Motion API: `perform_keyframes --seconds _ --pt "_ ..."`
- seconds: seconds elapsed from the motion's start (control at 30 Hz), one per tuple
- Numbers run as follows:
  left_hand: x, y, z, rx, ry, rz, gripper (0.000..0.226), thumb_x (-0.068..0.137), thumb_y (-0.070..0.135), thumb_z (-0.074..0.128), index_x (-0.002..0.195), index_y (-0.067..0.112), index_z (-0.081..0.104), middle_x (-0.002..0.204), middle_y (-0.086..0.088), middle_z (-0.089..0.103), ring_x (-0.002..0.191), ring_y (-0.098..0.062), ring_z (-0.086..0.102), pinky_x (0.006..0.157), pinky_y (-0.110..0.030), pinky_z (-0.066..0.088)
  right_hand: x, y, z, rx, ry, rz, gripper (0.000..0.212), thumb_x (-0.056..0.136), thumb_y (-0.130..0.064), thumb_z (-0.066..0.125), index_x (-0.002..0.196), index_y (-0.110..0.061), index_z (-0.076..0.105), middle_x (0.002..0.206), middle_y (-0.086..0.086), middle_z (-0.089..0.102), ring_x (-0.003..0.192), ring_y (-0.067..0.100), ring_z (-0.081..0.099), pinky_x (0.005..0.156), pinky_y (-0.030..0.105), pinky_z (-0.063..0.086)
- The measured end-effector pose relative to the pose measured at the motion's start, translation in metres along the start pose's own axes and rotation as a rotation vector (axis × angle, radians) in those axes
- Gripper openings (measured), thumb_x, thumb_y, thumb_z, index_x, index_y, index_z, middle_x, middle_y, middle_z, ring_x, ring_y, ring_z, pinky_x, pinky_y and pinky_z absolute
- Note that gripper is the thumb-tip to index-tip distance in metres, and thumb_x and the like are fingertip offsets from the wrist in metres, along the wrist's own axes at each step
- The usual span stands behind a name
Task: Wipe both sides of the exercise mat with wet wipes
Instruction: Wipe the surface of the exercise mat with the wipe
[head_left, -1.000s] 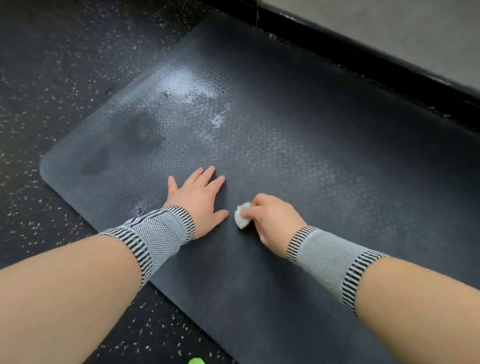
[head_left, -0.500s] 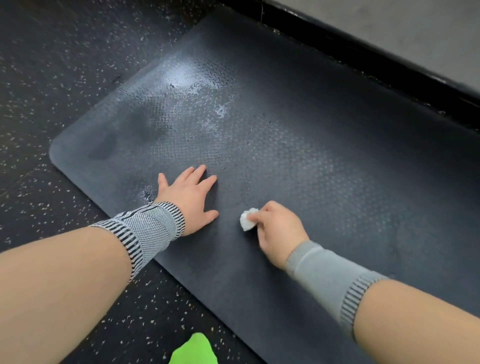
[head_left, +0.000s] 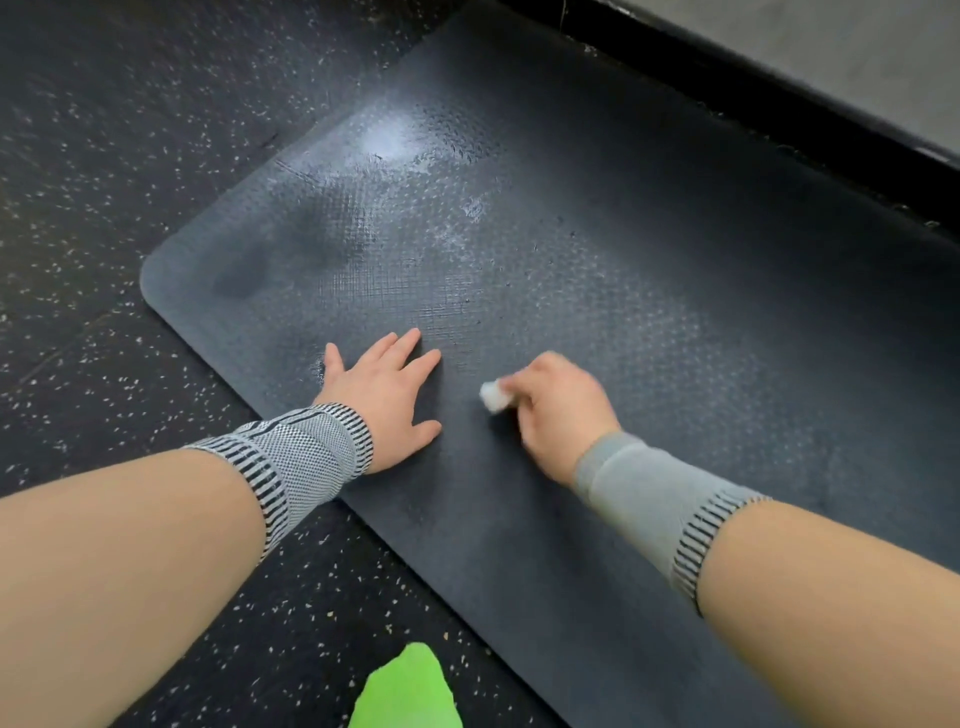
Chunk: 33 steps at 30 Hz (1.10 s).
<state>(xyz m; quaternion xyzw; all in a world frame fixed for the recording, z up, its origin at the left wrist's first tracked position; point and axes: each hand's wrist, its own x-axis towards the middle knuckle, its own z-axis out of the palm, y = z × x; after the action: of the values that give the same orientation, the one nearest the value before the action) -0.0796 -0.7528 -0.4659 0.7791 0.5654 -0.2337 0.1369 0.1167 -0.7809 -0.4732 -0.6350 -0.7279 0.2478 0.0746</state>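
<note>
Exercise mat (head_left: 649, 322) lies flat on speckled rubber floor (head_left: 130, 156), long axis running from near-left corner away to the right. Right hand (head_left: 558, 410) pinches a balled white wet wipe (head_left: 493, 396) against the mat; unwiped stretch lies to its right. Left hand (head_left: 384, 395) presses flat, fingers spread, just beside. Mat dark, embossed, damp sheen far-left.

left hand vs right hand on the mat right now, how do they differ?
Pose: the left hand lies flat, fingers straight and spread; the right hand is curled.
Load: the left hand holds nothing; the right hand grips a balled white wet wipe.
Sharpness: the left hand is crisp, the right hand slightly blurred.
Shared: both are on the exercise mat, near its front edge, each with a grey knit wrist sleeve.
</note>
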Motion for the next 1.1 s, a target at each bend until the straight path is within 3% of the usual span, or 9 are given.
perform_keyframes --seconds 0.13,0.37,0.5,0.57,0.73,0.87,0.97,1.03,1.1 --pt "-0.007 -0.006 0.003 -0.023 0.003 -0.017 0.079 0.093 0.058 0.046 0.156 0.031 0.006 0.164 0.007 -0.007 0.151 -0.014 -0.003 0.114 -0.066 0.007 0.019 -0.001 0.002 0.018 0.132 0.387 0.035 0.091 -0.01 0.046 0.124 -0.017 0.057 0.118 0.008 0.052 0.109 0.027 0.052 0.088 0.029 0.039" --pt "-0.021 -0.024 0.011 -0.015 -0.013 -0.098 0.072 0.098 0.052 0.04 0.156 0.032 0.004 0.164 0.008 -0.008 0.151 -0.014 -0.004 0.115 -0.066 0.007 -0.043 -0.041 0.036 -0.003 -0.235 -0.248 0.03 0.086 -0.01 0.051 0.111 -0.019 0.063 0.107 0.009 0.05 0.101 0.031 0.051 0.082 0.033 0.042" --pt "-0.027 -0.03 0.013 -0.005 -0.004 -0.111 0.071 0.098 0.051 0.04 0.156 0.032 0.004 0.164 0.007 -0.008 0.151 -0.014 -0.004 0.115 -0.065 0.008 -0.004 -0.02 0.021 0.0 0.039 0.113 0.031 0.089 -0.011 0.049 0.115 -0.019 0.064 0.113 0.009 0.053 0.104 0.029 0.054 0.087 0.03 0.042" --pt "-0.031 -0.034 0.016 -0.006 -0.009 -0.124 0.071 0.098 0.051 0.039 0.156 0.032 0.003 0.164 0.007 -0.009 0.151 -0.014 -0.004 0.115 -0.065 0.009 -0.003 -0.035 0.028 -0.016 0.028 0.206 0.034 0.09 -0.013 0.046 0.12 -0.02 0.061 0.116 0.007 0.051 0.105 0.027 0.053 0.087 0.029 0.04" --pt "-0.035 -0.037 0.021 -0.002 -0.022 -0.142 0.071 0.098 0.052 0.038 0.156 0.032 0.002 0.164 0.007 -0.01 0.151 -0.014 -0.005 0.115 -0.065 0.009 -0.045 -0.094 0.06 -0.021 -0.193 -0.206 0.031 0.088 -0.013 0.052 0.119 -0.015 0.058 0.112 0.007 0.049 0.106 0.025 0.048 0.087 0.032 0.042" --pt "-0.037 -0.042 0.02 -0.011 -0.009 -0.143 0.072 0.098 0.052 0.041 0.156 0.032 0.003 0.164 0.006 -0.01 0.151 -0.015 -0.005 0.115 -0.065 0.008 -0.047 -0.065 0.043 -0.16 -0.468 -0.54 0.029 0.087 -0.009 0.053 0.114 -0.016 0.061 0.119 0.005 0.046 0.111 0.026 0.044 0.088 0.032 0.038" --pt "-0.039 -0.048 0.022 -0.023 -0.018 -0.164 0.071 0.098 0.052 0.04 0.156 0.033 0.003 0.164 0.006 -0.01 0.151 -0.015 -0.005 0.114 -0.065 0.007 -0.051 -0.04 0.025 -0.246 -0.666 -0.628 0.032 0.086 -0.01 0.056 0.114 -0.022 0.065 0.119 0.002 0.047 0.11 0.025 0.048 0.087 0.03 0.04" --pt "-0.039 -0.051 0.026 -0.023 -0.026 -0.179 0.069 0.1 0.052 0.036 0.156 0.033 0.001 0.164 0.006 -0.011 0.151 -0.016 -0.005 0.114 -0.065 0.008 -0.044 -0.041 0.016 -0.238 -0.652 -0.585 0.029 0.091 -0.016 0.054 0.116 -0.024 0.066 0.117 0.002 0.05 0.106 0.024 0.053 0.087 0.029 0.043" --pt "-0.039 -0.051 0.029 -0.026 -0.024 -0.187 0.065 0.101 0.049 0.032 0.156 0.034 0.0 0.164 0.006 -0.011 0.151 -0.016 -0.005 0.115 -0.066 0.008 -0.027 -0.058 0.02 -0.169 -0.468 -0.535 0.028 0.093 -0.018 0.051 0.116 -0.023 0.066 0.115 0.002 0.05 0.104 0.024 0.054 0.088 0.031 0.045"
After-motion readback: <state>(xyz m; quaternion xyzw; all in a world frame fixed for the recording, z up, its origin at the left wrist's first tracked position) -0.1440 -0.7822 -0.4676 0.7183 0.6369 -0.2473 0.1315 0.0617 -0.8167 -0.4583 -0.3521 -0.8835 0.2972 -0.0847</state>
